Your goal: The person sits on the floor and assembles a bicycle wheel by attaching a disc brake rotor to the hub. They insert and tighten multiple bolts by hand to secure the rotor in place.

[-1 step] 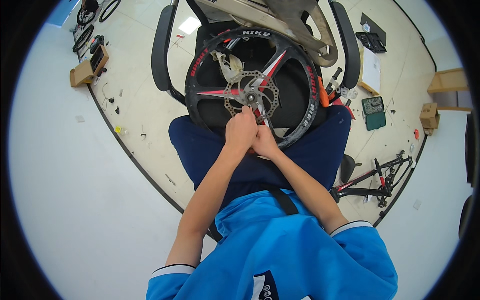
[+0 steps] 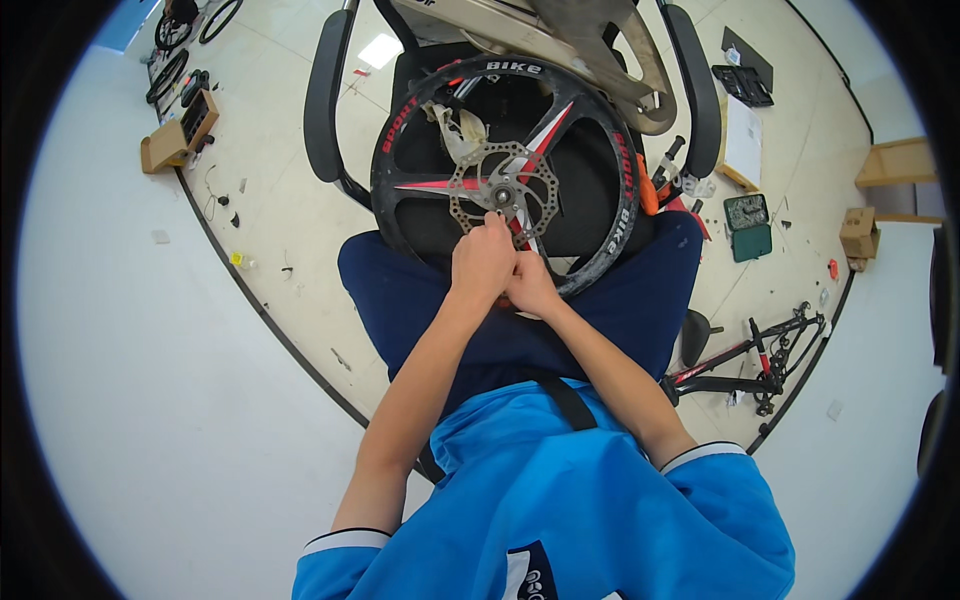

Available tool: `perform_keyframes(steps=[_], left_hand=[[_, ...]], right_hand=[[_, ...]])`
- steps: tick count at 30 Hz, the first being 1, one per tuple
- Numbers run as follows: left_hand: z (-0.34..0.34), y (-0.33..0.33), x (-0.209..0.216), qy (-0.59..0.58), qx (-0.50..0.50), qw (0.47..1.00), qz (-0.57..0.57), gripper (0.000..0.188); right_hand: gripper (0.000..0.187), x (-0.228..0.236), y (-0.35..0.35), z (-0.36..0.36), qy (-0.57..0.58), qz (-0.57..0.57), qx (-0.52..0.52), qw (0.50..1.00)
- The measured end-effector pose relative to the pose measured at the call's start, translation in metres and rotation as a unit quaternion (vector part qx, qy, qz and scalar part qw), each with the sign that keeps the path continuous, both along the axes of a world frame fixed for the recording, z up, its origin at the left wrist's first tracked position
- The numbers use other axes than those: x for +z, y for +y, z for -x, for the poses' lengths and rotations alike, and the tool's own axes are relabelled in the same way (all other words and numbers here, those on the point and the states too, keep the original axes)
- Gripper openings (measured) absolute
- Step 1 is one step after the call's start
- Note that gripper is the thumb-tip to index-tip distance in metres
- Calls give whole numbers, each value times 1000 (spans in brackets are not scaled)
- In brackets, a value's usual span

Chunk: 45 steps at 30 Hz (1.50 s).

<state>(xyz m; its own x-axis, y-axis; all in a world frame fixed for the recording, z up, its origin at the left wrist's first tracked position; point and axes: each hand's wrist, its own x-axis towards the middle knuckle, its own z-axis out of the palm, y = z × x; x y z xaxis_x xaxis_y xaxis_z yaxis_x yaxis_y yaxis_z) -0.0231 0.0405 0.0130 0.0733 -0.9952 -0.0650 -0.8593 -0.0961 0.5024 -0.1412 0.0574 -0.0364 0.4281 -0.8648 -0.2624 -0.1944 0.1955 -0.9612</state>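
Note:
A black bicycle wheel (image 2: 612, 262) with wide red, white and grey spokes lies in front of me on a black chair seat. At its hub sits a perforated brake disc (image 2: 541, 212). My left hand (image 2: 482, 262) is closed at the disc's near edge, its fingertips just below the hub. Close against it on the right and slightly nearer, my right hand (image 2: 532, 285) is closed too, over the wheel's near rim. Whatever the fingers hold is hidden beneath them. A crumpled pale cloth or bag (image 2: 460, 132) lies on the wheel, left of the disc's far edge.
Black armrests (image 2: 323, 110) flank the wheel, and a beige frame-like part (image 2: 560, 40) lies beyond it. An orange-handled tool (image 2: 648, 185) is at the wheel's right. On the floor are a bicycle frame (image 2: 720, 382), a green case (image 2: 752, 242) and a cardboard box (image 2: 165, 148).

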Motion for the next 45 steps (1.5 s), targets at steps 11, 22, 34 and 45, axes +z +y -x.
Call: perform_keyframes(steps=[11,22,34,45], left_hand=[[22,-2,-8,155,97,983,11,37],[30,3,-9,225,134,965,22,39],[30,4,-7,235,136,962,21,38],[33,17,-4,301,185,935,15,44]], right_hand=[[22,31,-13,38,96,-8,64,993],[18,37,-30,50,102,9,133,986],[17,35,-42,127,182,155,-205,949],[52,51,-168,119,297,390,-247,836]])
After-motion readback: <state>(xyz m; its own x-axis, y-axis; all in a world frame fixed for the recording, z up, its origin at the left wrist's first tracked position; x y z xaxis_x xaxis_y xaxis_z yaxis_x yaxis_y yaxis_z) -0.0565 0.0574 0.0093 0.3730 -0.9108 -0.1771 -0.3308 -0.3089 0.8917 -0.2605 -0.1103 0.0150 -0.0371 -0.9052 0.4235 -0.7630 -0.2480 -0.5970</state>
